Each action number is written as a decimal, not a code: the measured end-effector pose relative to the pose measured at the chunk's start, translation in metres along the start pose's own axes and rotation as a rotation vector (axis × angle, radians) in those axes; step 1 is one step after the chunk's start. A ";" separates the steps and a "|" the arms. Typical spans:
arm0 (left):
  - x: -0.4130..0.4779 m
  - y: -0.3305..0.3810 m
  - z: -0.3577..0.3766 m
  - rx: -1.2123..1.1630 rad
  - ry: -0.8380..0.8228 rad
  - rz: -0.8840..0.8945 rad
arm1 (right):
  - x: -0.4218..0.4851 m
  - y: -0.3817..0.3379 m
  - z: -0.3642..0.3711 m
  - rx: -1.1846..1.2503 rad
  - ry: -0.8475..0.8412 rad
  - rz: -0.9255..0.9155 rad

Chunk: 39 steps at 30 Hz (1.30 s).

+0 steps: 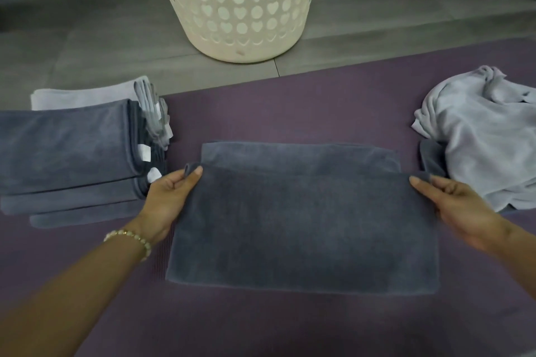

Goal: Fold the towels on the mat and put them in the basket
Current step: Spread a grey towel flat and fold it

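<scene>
A dark grey towel [301,229] lies in the middle of the purple mat [290,113], its near half doubled over the far half. My left hand [171,197] pinches the upper layer's left corner. My right hand [452,200] pinches its right corner. The upper edge sits a little short of the far edge underneath. A stack of folded towels [66,153], dark grey over pale lilac, rests at the mat's left end. A crumpled pale lilac towel [487,139] lies at the right, with a dark one partly under it. The cream perforated basket [240,9] stands on the floor beyond the mat.
Grey floor tiles [87,46] surround the basket and run along the mat's far edge. White labels stick out of the folded stack's right side. A beaded bracelet [130,238] is on my left wrist.
</scene>
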State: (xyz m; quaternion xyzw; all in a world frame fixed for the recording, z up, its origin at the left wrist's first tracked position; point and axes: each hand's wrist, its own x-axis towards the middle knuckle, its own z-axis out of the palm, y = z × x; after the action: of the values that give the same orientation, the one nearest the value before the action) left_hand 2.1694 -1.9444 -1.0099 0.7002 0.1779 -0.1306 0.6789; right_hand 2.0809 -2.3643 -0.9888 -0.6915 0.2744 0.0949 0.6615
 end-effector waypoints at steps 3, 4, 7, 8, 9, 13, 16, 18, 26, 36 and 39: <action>0.029 0.013 0.011 0.001 0.043 0.041 | 0.027 -0.025 0.010 0.032 0.040 -0.034; 0.038 0.015 0.014 0.001 0.062 0.047 | 0.036 -0.030 0.013 0.071 0.069 -0.053; 0.062 0.010 0.022 0.089 0.131 0.047 | 0.066 -0.030 0.020 0.012 0.228 -0.093; 0.068 0.006 0.023 0.169 0.155 0.029 | 0.075 -0.024 0.020 -0.049 0.260 -0.079; 0.071 0.003 0.024 0.267 0.178 0.007 | 0.083 -0.016 0.020 -0.110 0.278 -0.050; 0.078 0.002 0.024 0.479 0.213 0.058 | 0.087 0.009 0.021 -0.234 0.363 0.049; 0.082 0.003 0.019 0.371 0.221 0.094 | 0.085 0.009 0.019 -0.240 0.438 0.043; 0.084 0.003 0.019 0.342 0.240 0.083 | 0.089 0.003 0.018 -0.239 0.466 0.015; 0.068 0.006 0.020 0.607 0.198 -0.043 | 0.077 -0.007 0.021 -0.200 0.315 0.260; -0.030 -0.032 -0.036 0.786 -0.145 -0.062 | -0.025 0.042 0.006 -0.341 0.135 0.324; -0.033 -0.029 -0.039 0.715 -0.084 0.002 | -0.032 0.045 0.008 -0.445 0.221 0.128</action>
State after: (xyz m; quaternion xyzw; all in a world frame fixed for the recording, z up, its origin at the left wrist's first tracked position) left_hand 2.1245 -1.9071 -1.0201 0.8876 0.0925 -0.2126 0.3980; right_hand 2.0333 -2.3473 -1.0129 -0.8075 0.3605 0.1186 0.4515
